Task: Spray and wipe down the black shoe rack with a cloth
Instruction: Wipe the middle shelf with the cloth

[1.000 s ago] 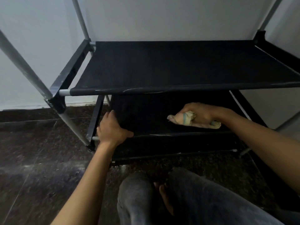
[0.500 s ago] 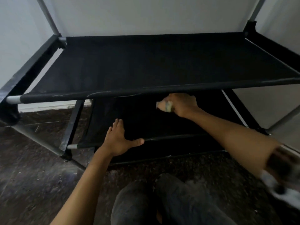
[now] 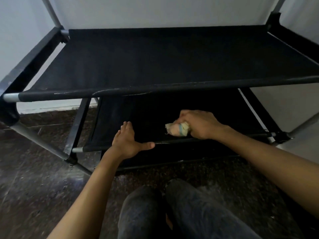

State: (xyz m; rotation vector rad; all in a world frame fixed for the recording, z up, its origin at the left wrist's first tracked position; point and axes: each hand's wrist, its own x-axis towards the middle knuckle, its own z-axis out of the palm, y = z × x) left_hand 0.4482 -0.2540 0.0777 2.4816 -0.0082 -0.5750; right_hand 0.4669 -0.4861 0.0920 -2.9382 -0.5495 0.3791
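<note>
Nearest to you, your knees (image 3: 172, 213) in dark trousers were folded over the dark speckled floor (image 3: 34, 187), with both bare forearms reaching forward from either side.

Your left hand (image 3: 128, 141) lay flat on the lower shelf (image 3: 224, 116) of the black shoe rack (image 3: 172, 61), near its left end. The fingers were straight and pointed away from you, the palm pressed on the fabric, and the thumb stretched to the right along the front bar of that shelf. That grip was released; it held nothing.

To the right of it, and a little farther in, your right hand (image 3: 198, 124) was clenched around the cloth (image 3: 177, 129), a pale bunched wad with a bluish stripe. The cloth stuck out from the left side of the fist and sat against the lower shelf, just behind the front bar. The two hands were apart, with bare black fabric between them.

Above and beyond the hands, the upper shelf of the rack spread wide, its front bar scuffed with pale marks. Grey metal tubes (image 3: 10, 97) showed at the corners where the black fabric ended, and grey uprights rose at the back corners. Behind the rack stood a plain pale wall (image 3: 155, 11), meeting the floor at a light skirting on the left.
</note>
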